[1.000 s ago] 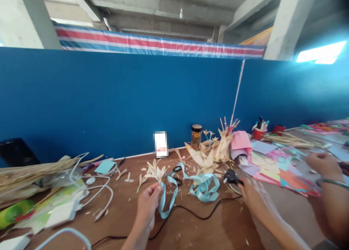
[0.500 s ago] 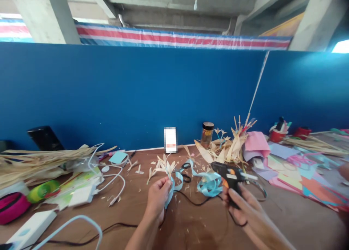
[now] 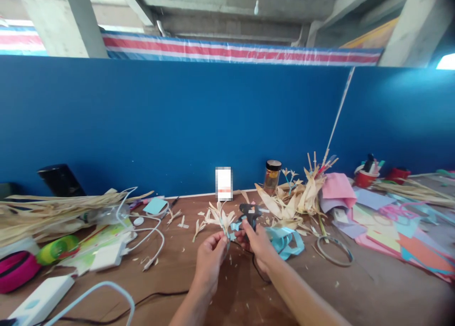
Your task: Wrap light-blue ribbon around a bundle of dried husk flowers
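Between the pinched fingers of my left hand (image 3: 212,256) is the stem of a pale flower (image 3: 220,216) made of dry husk petals, its head upright above my fingertips. Light-blue ribbon wraps the stem. My right hand (image 3: 259,243) grips a black glue gun (image 3: 250,213), close beside the flower, its nozzle side partly hidden. Some fingers of this hand are near the ribbon at the stem; whether they touch it I cannot tell. The loose blue ribbon (image 3: 289,243) lies coiled on the table just right of my right hand.
A lidded jar (image 3: 272,176) stands by the blue partition (image 3: 177,113), near piled dry husks (image 3: 305,198). A ring of tape or wire (image 3: 336,251) and coloured paper (image 3: 423,251) lie right. White cables (image 3: 158,240), a power strip (image 3: 42,300) and dry straw (image 3: 53,212) occupy the left.
My right hand has brought the glue gun leftward, close to the flower, and its tilt has changed. The loose ribbon has shifted a little to the right. My left hand still pinches the stem.
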The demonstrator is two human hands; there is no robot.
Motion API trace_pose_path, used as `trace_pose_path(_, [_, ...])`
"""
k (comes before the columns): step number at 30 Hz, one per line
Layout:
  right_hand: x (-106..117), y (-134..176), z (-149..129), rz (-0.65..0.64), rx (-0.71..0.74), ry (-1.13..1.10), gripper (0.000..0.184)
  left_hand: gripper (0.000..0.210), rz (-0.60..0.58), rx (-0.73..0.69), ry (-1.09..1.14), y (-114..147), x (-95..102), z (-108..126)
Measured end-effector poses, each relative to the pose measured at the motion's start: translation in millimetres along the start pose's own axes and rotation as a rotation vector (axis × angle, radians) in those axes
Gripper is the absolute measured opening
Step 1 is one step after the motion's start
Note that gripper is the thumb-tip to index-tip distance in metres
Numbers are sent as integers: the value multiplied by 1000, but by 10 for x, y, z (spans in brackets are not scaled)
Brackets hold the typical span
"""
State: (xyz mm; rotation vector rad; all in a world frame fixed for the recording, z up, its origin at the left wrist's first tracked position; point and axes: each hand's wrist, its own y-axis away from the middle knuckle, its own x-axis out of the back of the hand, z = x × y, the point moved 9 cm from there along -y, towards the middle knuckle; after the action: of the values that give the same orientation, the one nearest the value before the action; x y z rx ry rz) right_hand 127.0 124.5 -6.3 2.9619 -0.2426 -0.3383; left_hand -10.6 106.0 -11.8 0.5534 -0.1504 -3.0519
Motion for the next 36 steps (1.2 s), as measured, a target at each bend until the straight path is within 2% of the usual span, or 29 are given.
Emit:
trace_pose_path(3, [-49, -14, 20, -63, -1, 6, 24, 28, 2, -1, -10, 1, 2, 8])
trace_pose_path(7, [-121, 38, -26, -131, 96, -75, 24, 23, -39, -10, -28, 15, -49, 24])
trace_pose_path(11, [-182, 91, 32, -187, 60, -124, 26, 23, -87, -28, -46, 11, -87, 11])
trace_pose_path(14, [-192, 109, 37, -209, 63, -149, 29, 26, -79, -25, -73, 12, -80, -1])
trace_pose_path(21, [-187, 105, 81, -212, 75, -210, 30, 29, -61, 44, -129, 38, -91, -49])
trace_pose_path(29, [-181, 96, 133, -160, 28, -240, 29, 30, -31, 136, -137, 70, -89, -95])
trace_pose_path(36, [-180, 130, 114, -136, 0, -231, 30, 35, -84, 222, -132, 55, -73, -213])
